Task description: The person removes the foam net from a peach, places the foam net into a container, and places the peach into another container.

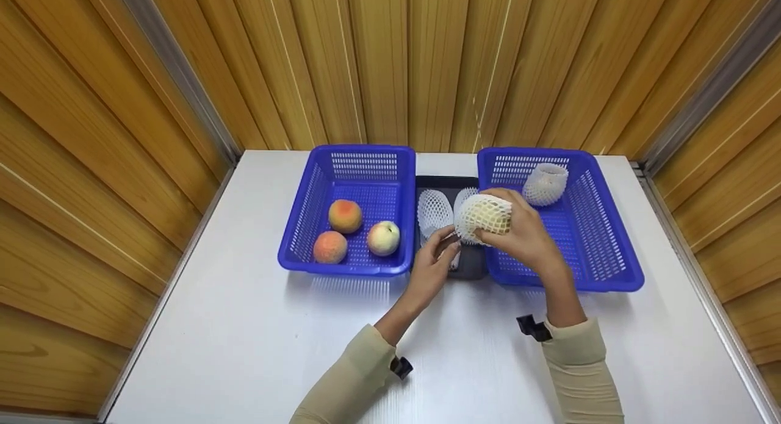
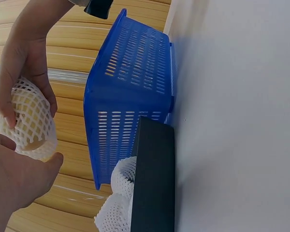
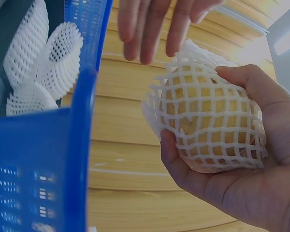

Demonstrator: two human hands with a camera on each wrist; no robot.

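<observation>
My right hand (image 1: 529, 236) grips a pale yellow peach (image 3: 208, 123) wrapped in a white foam net, held above the dark tray and the right basket's near side. Its fingers and thumb curl round the fruit's sides. Close by the net's open end is my left hand (image 1: 431, 266); its fingers look extended and slightly apart from the net in the right wrist view, holding nothing. Several loose white foam nets (image 1: 434, 210) lie in the black tray (image 1: 471, 266) below. Part of the tray is hidden behind the hands.
A blue basket (image 1: 348, 269) on the left holds three bare peaches (image 1: 345, 216). In the blue basket (image 1: 567, 285) on the right, a white foam-net bundle (image 1: 545, 185) sits at the back. Both baskets flank the tray on a white table (image 1: 244, 326), with wood-patterned walls (image 1: 378, 64) around.
</observation>
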